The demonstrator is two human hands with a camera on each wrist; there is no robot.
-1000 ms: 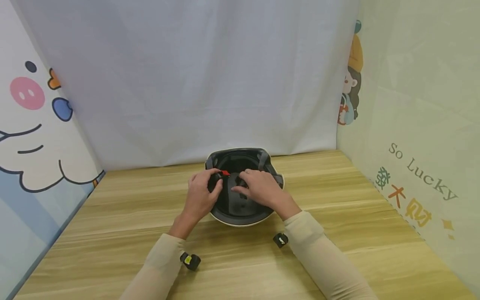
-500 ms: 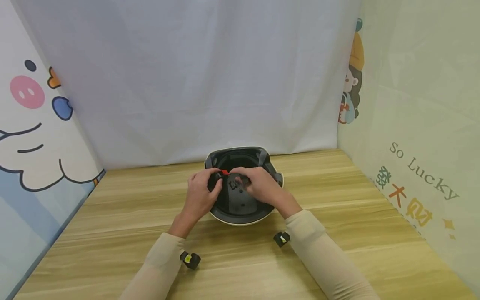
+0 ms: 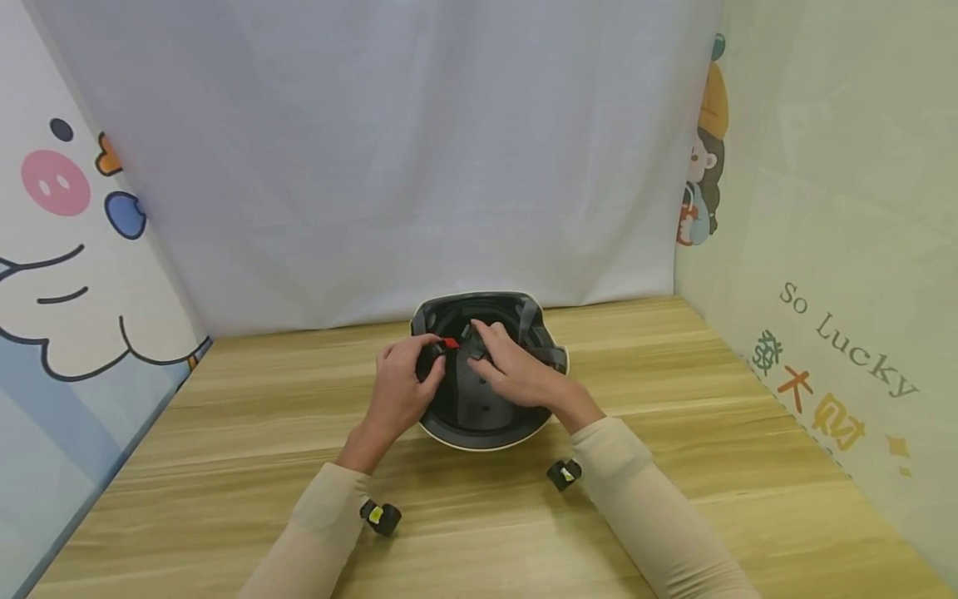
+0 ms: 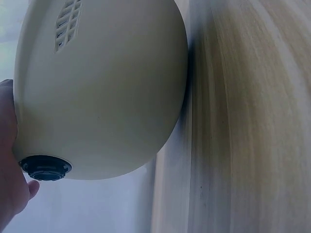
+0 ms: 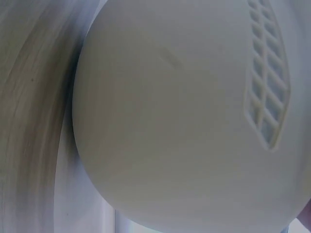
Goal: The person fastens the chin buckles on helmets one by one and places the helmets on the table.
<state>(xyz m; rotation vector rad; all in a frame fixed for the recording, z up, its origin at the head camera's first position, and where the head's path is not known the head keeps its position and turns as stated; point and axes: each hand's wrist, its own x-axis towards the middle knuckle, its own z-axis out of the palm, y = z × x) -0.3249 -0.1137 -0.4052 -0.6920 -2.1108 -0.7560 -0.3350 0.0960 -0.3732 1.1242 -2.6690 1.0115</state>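
An upside-down helmet with a cream shell and black lining stands on the table. My left hand is at its left side, thumb and forefinger pinching a black chin-strap buckle with a red tab. Over the opening, my right hand holds a small dark strap piece between thumb and fingers, close to the red tab. The pieces' exact shape is partly hidden by the fingers. A black round fitting sits on the shell beside the left hand in the left wrist view.
The wood-grain table spreads around the helmet. Behind it hangs a pale curtain; printed panels stand at both sides. Dark wrist-camera mounts sit at the cuffs. A vent grille shows on the shell.
The right hand has drawn slightly back from the red tab, its fingers straighter, and the dark piece has tipped upward with it. The left hand stays in place.
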